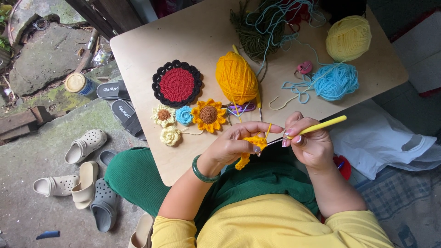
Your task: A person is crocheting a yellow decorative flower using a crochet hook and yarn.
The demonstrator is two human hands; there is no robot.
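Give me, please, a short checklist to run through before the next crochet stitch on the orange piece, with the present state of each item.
1. Left hand pinches the orange crochet piece: ok.
2. Right hand has a firm grip on the yellow crochet hook: ok.
3. Hook tip reaches the piece: cannot tell, the tip is too small.
4. Working strand runs up to the orange yarn ball unsnagged: ok.
5. Scissors within reach on the table: ok.
6. Finished flowers, such as the sunflower, lie apart from the strand: ok.
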